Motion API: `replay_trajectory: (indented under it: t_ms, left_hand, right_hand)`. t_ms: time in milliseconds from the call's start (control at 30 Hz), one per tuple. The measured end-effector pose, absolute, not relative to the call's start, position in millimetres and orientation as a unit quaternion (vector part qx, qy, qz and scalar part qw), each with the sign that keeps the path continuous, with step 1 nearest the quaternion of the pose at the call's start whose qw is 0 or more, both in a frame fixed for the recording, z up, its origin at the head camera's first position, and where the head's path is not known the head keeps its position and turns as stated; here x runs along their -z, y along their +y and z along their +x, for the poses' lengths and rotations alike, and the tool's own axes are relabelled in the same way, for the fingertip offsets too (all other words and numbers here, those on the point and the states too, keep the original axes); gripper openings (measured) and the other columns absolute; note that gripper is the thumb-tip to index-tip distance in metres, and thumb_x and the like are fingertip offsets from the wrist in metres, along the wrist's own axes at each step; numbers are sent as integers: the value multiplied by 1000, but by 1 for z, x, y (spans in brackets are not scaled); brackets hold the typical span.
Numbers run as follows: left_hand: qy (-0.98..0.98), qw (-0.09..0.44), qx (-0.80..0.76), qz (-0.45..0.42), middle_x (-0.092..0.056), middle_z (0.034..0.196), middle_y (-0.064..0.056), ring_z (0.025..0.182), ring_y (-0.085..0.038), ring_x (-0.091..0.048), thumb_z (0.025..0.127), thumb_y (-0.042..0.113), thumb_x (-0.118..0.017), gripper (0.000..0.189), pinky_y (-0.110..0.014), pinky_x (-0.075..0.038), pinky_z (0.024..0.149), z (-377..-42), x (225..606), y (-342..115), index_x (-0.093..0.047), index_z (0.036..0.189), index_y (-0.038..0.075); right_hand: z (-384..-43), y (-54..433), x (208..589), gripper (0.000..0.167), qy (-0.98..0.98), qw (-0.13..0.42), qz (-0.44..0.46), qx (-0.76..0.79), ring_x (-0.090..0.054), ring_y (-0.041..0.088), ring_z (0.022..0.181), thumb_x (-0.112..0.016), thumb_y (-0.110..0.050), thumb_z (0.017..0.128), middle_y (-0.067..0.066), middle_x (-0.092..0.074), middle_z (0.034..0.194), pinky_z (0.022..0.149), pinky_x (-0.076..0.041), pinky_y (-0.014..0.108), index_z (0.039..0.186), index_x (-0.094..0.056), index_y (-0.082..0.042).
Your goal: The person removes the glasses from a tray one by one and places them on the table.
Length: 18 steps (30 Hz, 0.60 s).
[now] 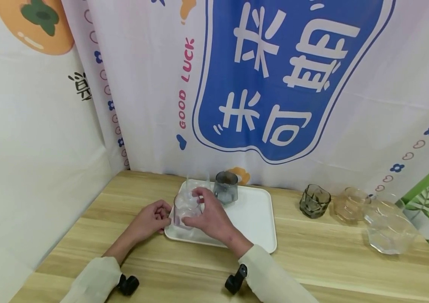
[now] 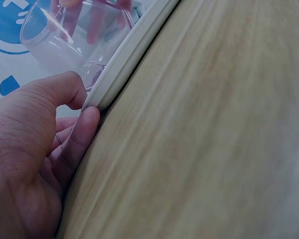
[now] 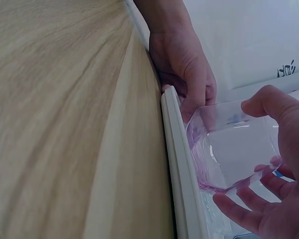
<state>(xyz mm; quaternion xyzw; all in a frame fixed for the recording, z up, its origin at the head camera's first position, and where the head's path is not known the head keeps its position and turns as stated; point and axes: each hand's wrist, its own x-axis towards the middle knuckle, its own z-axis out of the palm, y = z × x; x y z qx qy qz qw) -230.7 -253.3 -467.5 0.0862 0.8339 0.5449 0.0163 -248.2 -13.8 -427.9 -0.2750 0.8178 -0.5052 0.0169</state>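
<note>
A white tray (image 1: 254, 223) lies on the wooden table. On its left part stands a clear, purple-tinted glass (image 1: 182, 212), with my right hand (image 1: 212, 214) around it. The right wrist view shows the thumb on one side of this glass (image 3: 234, 149) and the fingers spread along the other. My left hand (image 1: 150, 221) pinches the tray's left rim, close beside the glass; in the left wrist view its fingertips meet at the tray's edge (image 2: 114, 74). Behind the held glass is another clear glass (image 1: 198, 183), partly hidden. A smoky grey glass (image 1: 225, 189) stands at the tray's back.
Right of the tray, a dark faceted glass (image 1: 314, 202), an amber glass (image 1: 347, 206) and clear glassware (image 1: 386, 235) stand in a row on the table (image 1: 305, 252). A printed curtain (image 1: 154, 105) hangs right behind the table's back edge.
</note>
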Motion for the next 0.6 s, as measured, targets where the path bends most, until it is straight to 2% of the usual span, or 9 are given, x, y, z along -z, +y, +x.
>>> replay_trajectory:
  t_ms: [233, 600]
  left_hand:
    - [832, 16, -548, 86, -55, 84, -8, 66, -16, -56, 89, -1, -70, 30, -29, -56, 56, -231, 470, -255, -58, 116, -5]
    - [836, 16, -544, 73, -56, 84, -8, 67, -17, -56, 88, -2, -69, 31, -29, -56, 56, -231, 470, -253, -58, 117, -5]
  right_hand:
    - [-246, -8, 424, 76, 813, 15, -277, 512, -54, 32, 124, -89, -25, 79, 13, -55, 137, 100, -51, 49, 140, -47, -9]
    - [-242, 19, 415, 77, 817, -5, -266, 511, -54, 33, 123, -89, -23, 78, 15, -56, 135, 99, -51, 49, 141, -48, -7]
